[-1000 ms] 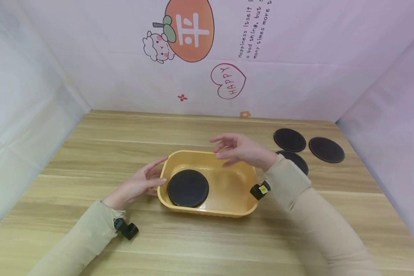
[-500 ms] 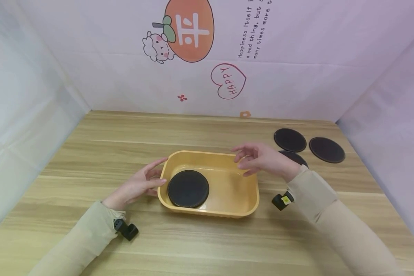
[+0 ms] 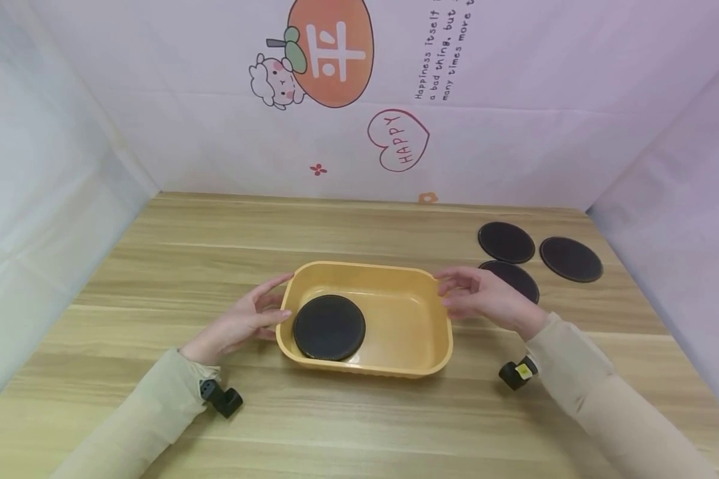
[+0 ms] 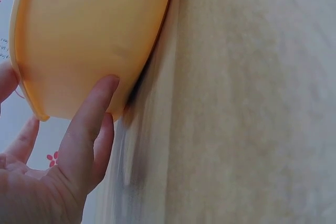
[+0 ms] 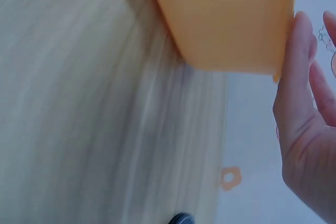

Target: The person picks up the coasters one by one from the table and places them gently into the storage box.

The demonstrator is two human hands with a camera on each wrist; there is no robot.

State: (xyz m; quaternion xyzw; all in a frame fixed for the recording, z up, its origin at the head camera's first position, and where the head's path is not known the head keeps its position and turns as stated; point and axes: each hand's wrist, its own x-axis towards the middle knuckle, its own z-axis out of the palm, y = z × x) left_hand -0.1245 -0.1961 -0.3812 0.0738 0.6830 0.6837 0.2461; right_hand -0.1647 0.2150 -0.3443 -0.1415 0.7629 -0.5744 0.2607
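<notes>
A yellow-orange plastic tub (image 3: 407, 359) sits mid-table with one black round disc (image 3: 329, 327) lying in its left half. My left hand (image 3: 248, 319) rests against the tub's left wall, fingers straight; the left wrist view shows the fingertips (image 4: 102, 95) touching the tub (image 4: 89, 35). My right hand (image 3: 476, 296) hovers by the tub's right rim, fingers relaxed and empty; in the right wrist view that hand (image 5: 307, 124) stands just beside the tub's corner (image 5: 231, 19), and I cannot tell whether it touches.
Three more black discs lie on the wooden table at the back right: one (image 3: 506, 242), one (image 3: 571, 259), and one (image 3: 518, 278) partly behind my right hand. Pale fabric walls close in the table on three sides.
My right hand has drawn back from above the tub's middle to its right rim and come lower. The left hand, tub and disc have not moved.
</notes>
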